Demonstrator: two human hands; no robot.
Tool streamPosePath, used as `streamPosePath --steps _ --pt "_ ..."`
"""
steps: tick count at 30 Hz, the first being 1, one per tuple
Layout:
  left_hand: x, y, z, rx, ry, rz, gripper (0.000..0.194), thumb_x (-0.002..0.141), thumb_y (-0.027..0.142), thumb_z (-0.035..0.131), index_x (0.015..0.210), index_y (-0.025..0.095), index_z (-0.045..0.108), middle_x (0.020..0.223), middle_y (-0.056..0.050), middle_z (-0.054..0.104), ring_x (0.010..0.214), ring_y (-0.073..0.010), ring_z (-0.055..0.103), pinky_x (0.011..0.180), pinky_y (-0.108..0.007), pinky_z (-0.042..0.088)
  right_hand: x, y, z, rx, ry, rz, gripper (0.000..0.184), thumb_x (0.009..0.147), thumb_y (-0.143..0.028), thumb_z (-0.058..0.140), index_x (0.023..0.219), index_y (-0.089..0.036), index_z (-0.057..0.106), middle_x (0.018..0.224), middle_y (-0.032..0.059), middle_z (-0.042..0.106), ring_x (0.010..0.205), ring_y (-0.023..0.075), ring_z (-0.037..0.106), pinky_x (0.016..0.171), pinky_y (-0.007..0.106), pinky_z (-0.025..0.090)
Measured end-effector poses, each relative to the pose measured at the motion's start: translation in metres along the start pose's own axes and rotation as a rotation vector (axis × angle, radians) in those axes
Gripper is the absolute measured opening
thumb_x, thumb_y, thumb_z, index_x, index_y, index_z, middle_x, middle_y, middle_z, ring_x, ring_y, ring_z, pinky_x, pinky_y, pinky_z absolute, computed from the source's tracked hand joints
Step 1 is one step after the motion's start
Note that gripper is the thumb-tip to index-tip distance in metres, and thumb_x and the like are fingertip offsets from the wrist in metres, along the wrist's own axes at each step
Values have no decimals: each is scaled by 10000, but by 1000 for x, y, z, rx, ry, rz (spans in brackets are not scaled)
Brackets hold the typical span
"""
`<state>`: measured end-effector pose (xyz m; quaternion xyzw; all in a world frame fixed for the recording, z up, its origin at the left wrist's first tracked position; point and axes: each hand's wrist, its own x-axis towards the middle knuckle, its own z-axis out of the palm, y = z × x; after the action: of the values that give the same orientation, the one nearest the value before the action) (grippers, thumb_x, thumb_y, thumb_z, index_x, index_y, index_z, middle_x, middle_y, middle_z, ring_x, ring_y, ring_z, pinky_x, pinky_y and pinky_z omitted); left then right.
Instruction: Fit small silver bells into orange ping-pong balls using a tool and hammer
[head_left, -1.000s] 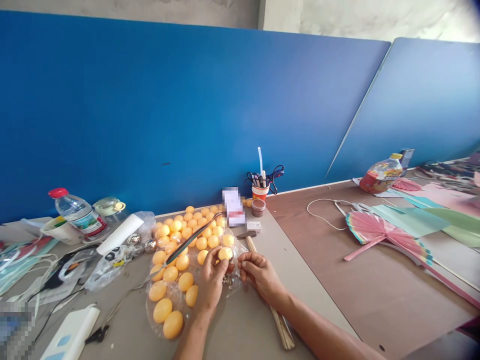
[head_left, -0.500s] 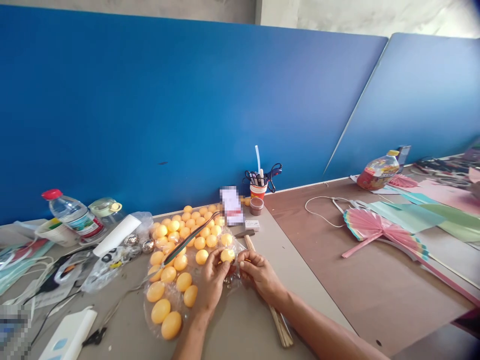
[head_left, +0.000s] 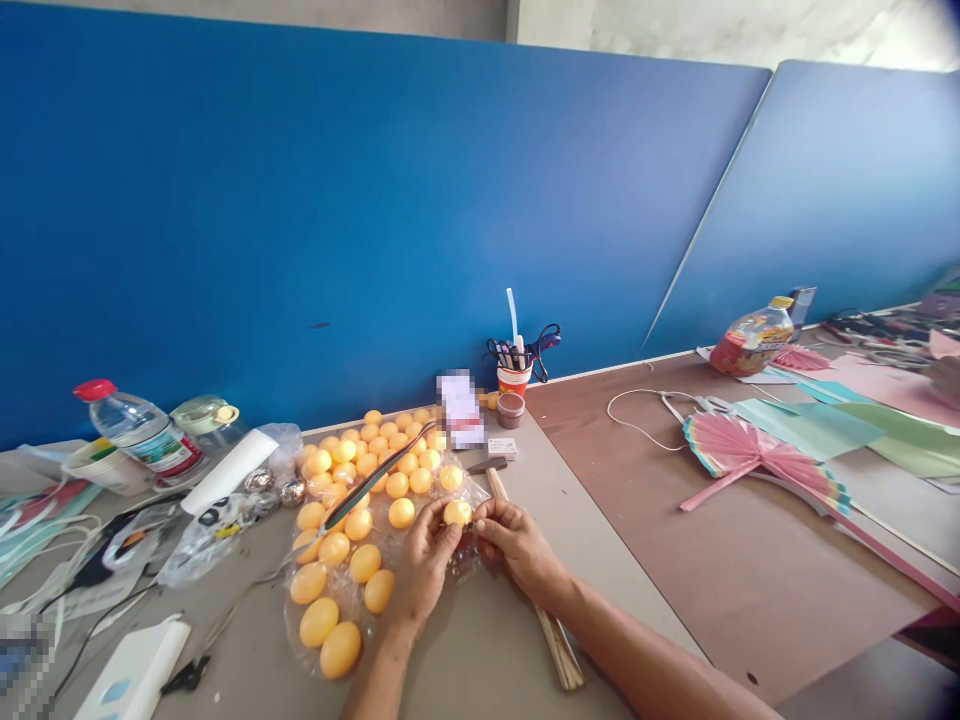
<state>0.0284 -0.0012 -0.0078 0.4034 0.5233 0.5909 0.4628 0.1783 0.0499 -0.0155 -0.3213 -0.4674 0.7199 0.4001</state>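
An orange-yellow ping-pong ball (head_left: 457, 514) is pinched in my left hand (head_left: 428, 562), between thumb and fingers. Against its right side, the fingertips of my right hand (head_left: 519, 548) are pressed together; whatever they grip is too small to make out. Clear plastic wrap (head_left: 472, 565) and small shiny bits lie beneath my hands. To the left, several ping-pong balls (head_left: 365, 563) sit on a clear plastic sheet. A soldering iron (head_left: 367, 487) with a dark handle rests across them. Behind my right hand lies a wooden-handled hammer (head_left: 559, 650).
A paper cup (head_left: 515, 378) with pens and cords stands by the blue partition, near a small round tub (head_left: 511, 408) and a small box (head_left: 502, 447). Bottles (head_left: 154, 435), cables and a white power strip (head_left: 135, 670) crowd the left. Pink paper fans (head_left: 761, 460) lie right.
The view shifts slightly. My right fingertips have come closer to the ball in my left hand, which appears slightly turned. Other things stay in place.
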Motion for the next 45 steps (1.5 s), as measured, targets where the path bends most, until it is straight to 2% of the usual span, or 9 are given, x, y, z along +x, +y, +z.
streamPosePath --steps 13,24,34,45 --pt "2 -5 -5 103 -9 21 523 804 555 744 1165 181 688 1212 -143 736 1109 -313 695 967 -455 559 -1 -6 0 -65 -25 26 408 718 -535 811 747 -197 585 498 -75 514 457 83 404 483 241 284" --pt "1 -12 -6 182 -32 34 489 818 522 732 1187 208 672 1187 -118 744 1094 -304 697 972 -456 551 1 -3 -1 -77 11 18 366 712 -477 798 742 -205 555 472 -77 541 448 81 423 493 233 307" --pt "3 -17 -6 104 -6 34 515 817 528 748 1191 182 671 1209 -141 734 1134 -312 689 954 -437 562 4 -1 -4 -46 -61 51 364 723 -486 778 787 -199 566 508 -59 593 463 96 480 483 225 397" --pt "3 -17 -6 143 -15 38 523 830 551 724 1195 181 669 1223 -146 734 1111 -309 699 953 -440 561 4 -1 -4 -161 -8 17 237 745 -391 706 763 -197 571 516 -49 592 478 101 495 501 225 392"
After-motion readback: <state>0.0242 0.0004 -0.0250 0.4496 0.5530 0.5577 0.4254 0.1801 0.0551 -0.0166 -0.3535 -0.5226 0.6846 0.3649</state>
